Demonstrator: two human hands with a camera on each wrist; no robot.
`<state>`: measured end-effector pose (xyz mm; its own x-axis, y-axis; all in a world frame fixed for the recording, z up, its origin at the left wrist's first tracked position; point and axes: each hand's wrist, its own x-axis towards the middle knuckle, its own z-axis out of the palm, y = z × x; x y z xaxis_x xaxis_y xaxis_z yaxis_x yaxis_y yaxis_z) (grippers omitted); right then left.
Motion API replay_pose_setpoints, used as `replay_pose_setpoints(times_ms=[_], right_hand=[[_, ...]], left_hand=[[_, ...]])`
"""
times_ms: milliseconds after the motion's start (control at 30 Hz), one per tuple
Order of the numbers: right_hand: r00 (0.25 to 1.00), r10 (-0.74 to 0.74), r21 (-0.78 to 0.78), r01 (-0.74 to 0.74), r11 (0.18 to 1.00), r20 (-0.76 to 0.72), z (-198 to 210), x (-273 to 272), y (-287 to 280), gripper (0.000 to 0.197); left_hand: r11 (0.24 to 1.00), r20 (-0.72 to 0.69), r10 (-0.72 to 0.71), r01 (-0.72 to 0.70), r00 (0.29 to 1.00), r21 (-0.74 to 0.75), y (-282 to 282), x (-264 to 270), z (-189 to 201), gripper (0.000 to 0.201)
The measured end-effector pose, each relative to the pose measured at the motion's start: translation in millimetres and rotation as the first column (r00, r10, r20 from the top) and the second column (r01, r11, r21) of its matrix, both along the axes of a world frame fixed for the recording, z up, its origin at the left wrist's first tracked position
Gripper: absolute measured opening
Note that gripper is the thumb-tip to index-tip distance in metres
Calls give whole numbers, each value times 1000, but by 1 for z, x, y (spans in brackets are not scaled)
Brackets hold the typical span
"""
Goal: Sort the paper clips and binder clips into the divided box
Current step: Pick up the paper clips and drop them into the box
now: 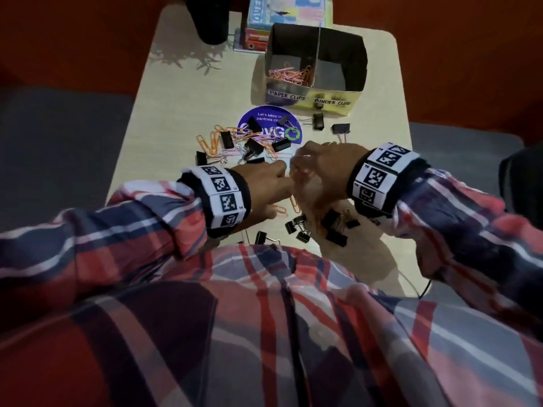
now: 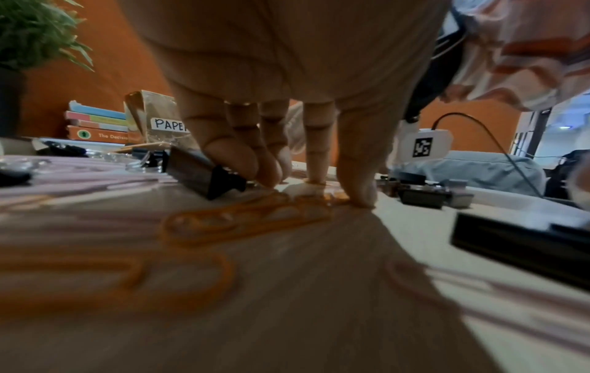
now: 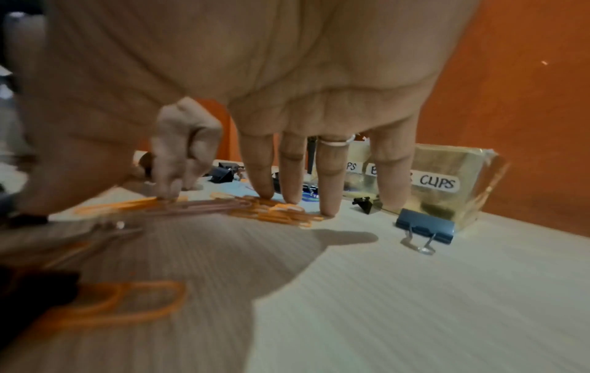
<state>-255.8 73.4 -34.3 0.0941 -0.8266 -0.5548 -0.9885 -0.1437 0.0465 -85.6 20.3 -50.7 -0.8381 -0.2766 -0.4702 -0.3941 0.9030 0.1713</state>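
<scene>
The divided box stands at the far right of the table, labelled PAPER CLIPS on the left and BINDER CLIPS on the right. Orange paper clips lie in its left compartment; the right one looks bare. Mixed clips are strewn mid-table. My left hand has curled fingers, with thumb and forefinger down on orange paper clips beside a black binder clip. My right hand presses straight fingers onto a bunch of paper clips.
More black binder clips lie near the table's front edge, and one stands by the box. A round blue sticker is under the pile. Stacked books and a dark plant pot stand at the back.
</scene>
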Motion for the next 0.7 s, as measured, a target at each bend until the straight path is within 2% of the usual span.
replay_pose_setpoints(times_ms=[67, 167, 233, 333, 400, 500, 600, 700], right_hand=[[994, 42, -1, -43, 999, -99, -1, 2, 5, 92], [997, 3, -94, -10, 996, -75, 2, 5, 11, 57], [996, -71, -124, 63, 990, -62, 5, 8, 11, 44], [990, -120, -146, 108, 983, -75, 3, 20, 7, 47], [989, -115, -159, 100, 982, -89, -3, 26, 7, 46], [990, -118, -173, 103, 980, -76, -8, 28, 11, 37], [991, -121, -164, 111, 980, -52, -5, 23, 17, 37], [986, -163, -146, 156, 977, -36, -1, 18, 22, 41]], left_hand=[[997, -27, 74, -75, 997, -24, -1, -5, 0, 34], [986, -17, 157, -158, 987, -60, -4, -12, 1, 30], [976, -39, 203, -206, 978, -72, -10, -16, 4, 37], [951, -101, 281, -291, 954, -104, -21, -14, 7, 58], [939, -88, 293, -304, 952, -162, -28, -12, 8, 69], [948, -46, 261, -265, 964, -178, -32, -11, 8, 64], [960, -78, 194, -206, 978, -191, -34, -8, 7, 58], [935, -87, 266, -279, 960, -221, -39, -8, 6, 77]])
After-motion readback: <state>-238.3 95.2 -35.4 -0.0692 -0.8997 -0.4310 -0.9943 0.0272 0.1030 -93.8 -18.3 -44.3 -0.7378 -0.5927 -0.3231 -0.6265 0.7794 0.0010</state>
